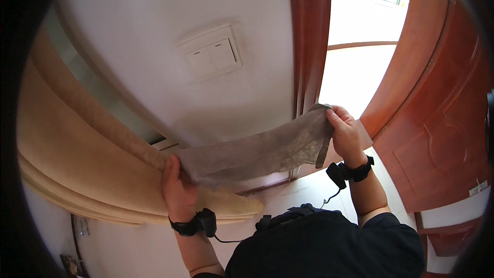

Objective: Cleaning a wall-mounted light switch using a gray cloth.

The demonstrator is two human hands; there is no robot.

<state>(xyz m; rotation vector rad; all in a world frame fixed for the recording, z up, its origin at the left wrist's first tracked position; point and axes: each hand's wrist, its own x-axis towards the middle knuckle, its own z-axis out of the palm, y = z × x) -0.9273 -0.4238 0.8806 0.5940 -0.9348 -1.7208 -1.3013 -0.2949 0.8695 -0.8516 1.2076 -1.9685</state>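
Observation:
A grey-brown cloth (254,150) is stretched between my two hands in front of the wall. My left hand (179,191) grips its left end, close beside a beige curtain (104,154). At the upper right corner, my right hand (345,133) pinches the cloth between thumb and fingers. The lower edge hangs loose, and a darker hem runs down the right side. Above the cloth, a white double light switch (211,55) is set in the wall, with greyish smudges on the paint around it.
A red-brown wooden door frame (308,38) stands right of the switch, beside a bright doorway. An open panelled wooden door (444,135) is at the right. The white wall (127,11) meets a window edge behind the curtain. Pale tiles (308,193) cover the floor.

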